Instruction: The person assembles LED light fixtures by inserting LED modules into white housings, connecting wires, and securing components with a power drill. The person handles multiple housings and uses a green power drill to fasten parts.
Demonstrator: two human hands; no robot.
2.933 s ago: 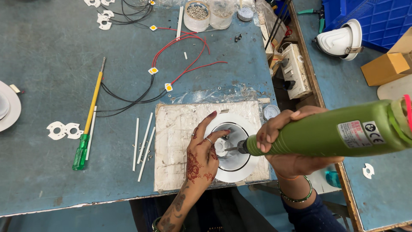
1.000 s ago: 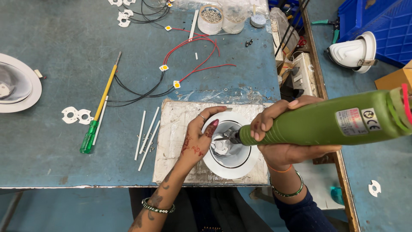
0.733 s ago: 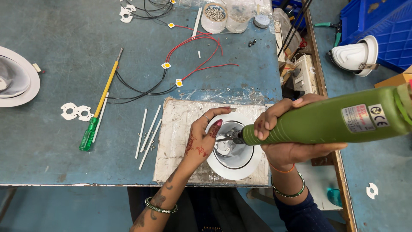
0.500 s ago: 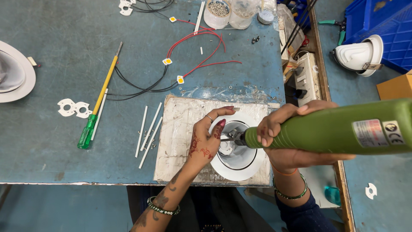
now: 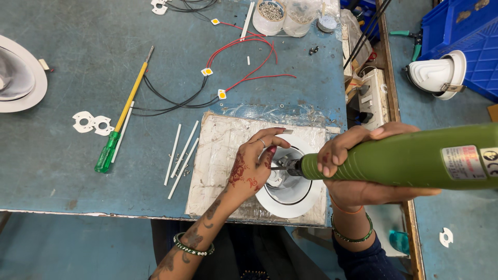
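Observation:
A white round lamp housing lies on a worn white board at the near edge of the blue-grey table. My left hand rests on the housing's left rim, fingers curled over its centre and steadying it. My right hand grips a green electric screwdriver that lies nearly level, its bit pointing left into the housing's middle, right beside my left fingertips. The spot where the bit meets the housing is partly hidden by my fingers.
Several white sticks lie left of the board, and a yellow-and-green screwdriver beyond them. Red and black wires with small yellow chips, tubs of screws, another white housing at far left, a power strip, a blue crate.
My view has drifted slightly; both hands stay on the housing. The screwdriver has levelled out and its bit sits deeper in the housing's centre, with my left fingers closing nearer to it.

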